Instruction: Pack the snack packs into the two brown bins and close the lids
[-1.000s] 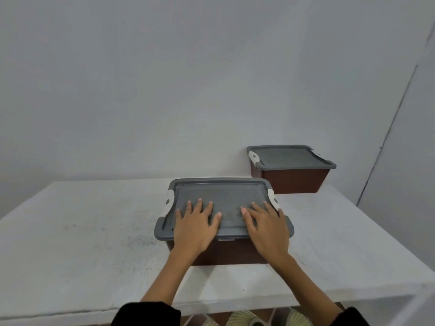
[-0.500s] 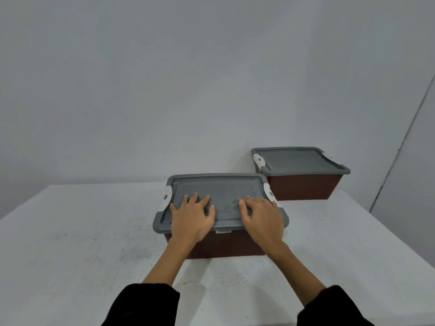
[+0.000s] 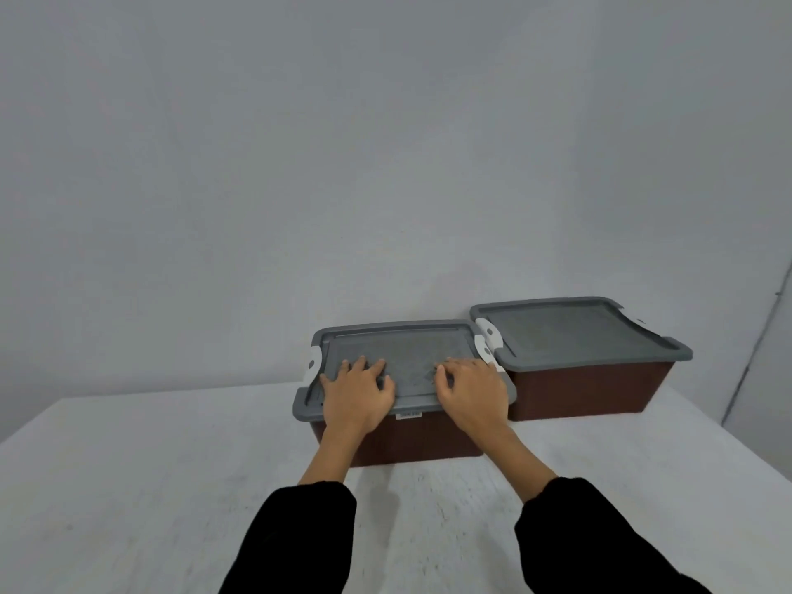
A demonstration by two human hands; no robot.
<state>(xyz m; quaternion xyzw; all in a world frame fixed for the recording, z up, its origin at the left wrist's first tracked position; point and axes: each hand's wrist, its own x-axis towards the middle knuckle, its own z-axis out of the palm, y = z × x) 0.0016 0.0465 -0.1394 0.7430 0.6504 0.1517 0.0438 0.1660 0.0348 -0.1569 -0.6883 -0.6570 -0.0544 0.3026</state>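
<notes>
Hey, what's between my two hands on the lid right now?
Only bare grey lid lies between the left hand and right hand, seen in the head view.

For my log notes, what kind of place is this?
Likely a bare indoor room: blank grey wall, plain white table, a lidded brown bin and a second bin beside it.

2 bins stand on the table [image 3: 150, 486]. My left hand [image 3: 358, 394] and right hand [image 3: 473, 394] rest side by side on the lid [image 3: 403, 349] of the near bin [image 3: 428, 439]. The far bin [image 3: 587, 388] sits just right of the near bin and a little behind, the far lid [image 3: 570, 332] on it.
</notes>
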